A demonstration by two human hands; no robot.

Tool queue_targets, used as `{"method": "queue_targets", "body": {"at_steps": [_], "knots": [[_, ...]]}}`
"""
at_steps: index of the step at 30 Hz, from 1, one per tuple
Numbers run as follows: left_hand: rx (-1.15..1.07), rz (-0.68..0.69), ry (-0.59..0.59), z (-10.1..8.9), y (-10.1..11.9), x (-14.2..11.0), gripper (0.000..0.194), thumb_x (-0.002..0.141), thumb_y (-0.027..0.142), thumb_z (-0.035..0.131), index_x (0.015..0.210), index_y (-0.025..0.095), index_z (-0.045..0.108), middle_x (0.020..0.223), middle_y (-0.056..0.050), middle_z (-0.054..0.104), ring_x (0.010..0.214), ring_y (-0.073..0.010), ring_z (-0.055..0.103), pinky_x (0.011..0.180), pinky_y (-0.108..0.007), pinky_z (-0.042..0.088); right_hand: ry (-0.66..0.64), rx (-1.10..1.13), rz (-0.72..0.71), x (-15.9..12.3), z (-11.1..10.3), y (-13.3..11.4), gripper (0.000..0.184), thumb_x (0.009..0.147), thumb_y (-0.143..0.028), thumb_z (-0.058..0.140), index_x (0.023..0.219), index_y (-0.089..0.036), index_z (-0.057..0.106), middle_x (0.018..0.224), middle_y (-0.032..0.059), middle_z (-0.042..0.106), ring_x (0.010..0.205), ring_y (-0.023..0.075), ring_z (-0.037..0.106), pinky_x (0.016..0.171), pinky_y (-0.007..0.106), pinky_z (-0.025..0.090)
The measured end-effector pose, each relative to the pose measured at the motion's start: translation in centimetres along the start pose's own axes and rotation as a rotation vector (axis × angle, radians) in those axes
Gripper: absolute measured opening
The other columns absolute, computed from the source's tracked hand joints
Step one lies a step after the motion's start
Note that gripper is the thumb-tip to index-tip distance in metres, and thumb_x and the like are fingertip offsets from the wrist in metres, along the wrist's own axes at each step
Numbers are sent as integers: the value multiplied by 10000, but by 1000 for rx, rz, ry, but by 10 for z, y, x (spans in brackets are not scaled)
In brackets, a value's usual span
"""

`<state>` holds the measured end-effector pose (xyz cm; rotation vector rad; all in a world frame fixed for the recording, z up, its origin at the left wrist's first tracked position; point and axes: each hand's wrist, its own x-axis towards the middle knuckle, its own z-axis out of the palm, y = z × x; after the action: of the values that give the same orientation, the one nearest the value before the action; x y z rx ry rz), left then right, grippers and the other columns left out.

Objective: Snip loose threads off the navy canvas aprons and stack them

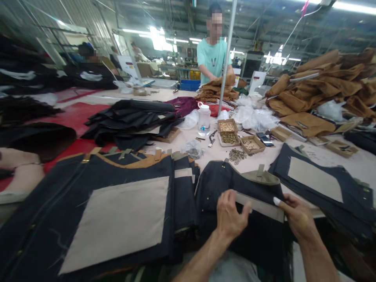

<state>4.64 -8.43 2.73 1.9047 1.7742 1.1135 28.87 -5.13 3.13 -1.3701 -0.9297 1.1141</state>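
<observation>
We have a dark garment [249, 239] right in front of us, at the near edge of the table [212, 156], with a stack of similar cloth on either side. Across it runs a pale strip [266, 209], and that strip lies between our two hands. Its long axis goes mostly sideways, sloping down and toward us from left to right. Our left hand [233, 213] is the nearer one to it: the half-curled fingers lie over the strip's left end, thumb held apart, and we cannot tell whether they grip the cloth or only press it. Our right hand [298, 215] is just beyond the strip's other end, closed on the garment's right edge, with the white-tipped thumb in front and the fingers partly hidden.

Just left of the garment we see the larger dark stack [182, 196], topped by a piece with a big pale patch [123, 219]; to the right lies another dark pile [315, 180]. Beyond the garment are a heap of small metal bits [237, 156], an open box [252, 145] and a clear jar [204, 121]. Farther off, a person in a light green shirt [213, 58] stands over brown cloth [216, 92].
</observation>
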Motion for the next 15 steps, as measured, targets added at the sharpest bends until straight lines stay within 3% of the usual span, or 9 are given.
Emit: {"method": "queue_targets", "body": {"at_steps": [3,4,6,8,11,15], "knots": [[-255,10,-131,-10,46,-18,923,661,601,864,1391,113,578,1369,-229,623,1261,-397,599,1074,-538,511,-215,151,71,-32,31,-34,421,638,-418,955,933,-188,760,835,57,767,719,240,712,639,314,555],[-345,1,-181,-15,57,-20,937,619,558,899,1387,126,579,1335,-208,647,1208,-378,630,1035,-502,535,-292,178,83,-42,43,-42,379,675,-412,943,922,-186,765,814,53,757,718,227,704,656,308,555],[-495,-60,-255,-30,67,-19,739,677,408,875,1325,161,619,1191,-137,714,1046,-297,689,929,-407,567,-405,256,68,-58,65,-53,320,772,-450,885,898,-176,778,814,63,746,754,217,697,725,317,567],[-563,-173,-258,-52,65,-13,485,765,250,767,1234,171,672,1066,-85,741,946,-235,694,871,-339,553,-466,368,32,-65,78,-55,347,859,-514,795,912,-172,789,891,96,757,845,242,705,824,373,581],[-571,-306,-267,-99,52,-2,309,799,182,688,1103,147,731,988,-72,741,925,-223,673,828,-304,530,-380,449,-44,-55,79,-41,344,871,-514,779,972,-185,788,990,118,766,961,278,706,942,465,566],[-684,-346,-379,-177,51,4,287,813,292,749,1054,138,764,889,-49,731,811,-198,659,714,-262,510,-30,379,-70,-15,68,-4,410,788,-518,853,1036,-205,760,1059,108,773,1062,301,704,999,486,540]]}}
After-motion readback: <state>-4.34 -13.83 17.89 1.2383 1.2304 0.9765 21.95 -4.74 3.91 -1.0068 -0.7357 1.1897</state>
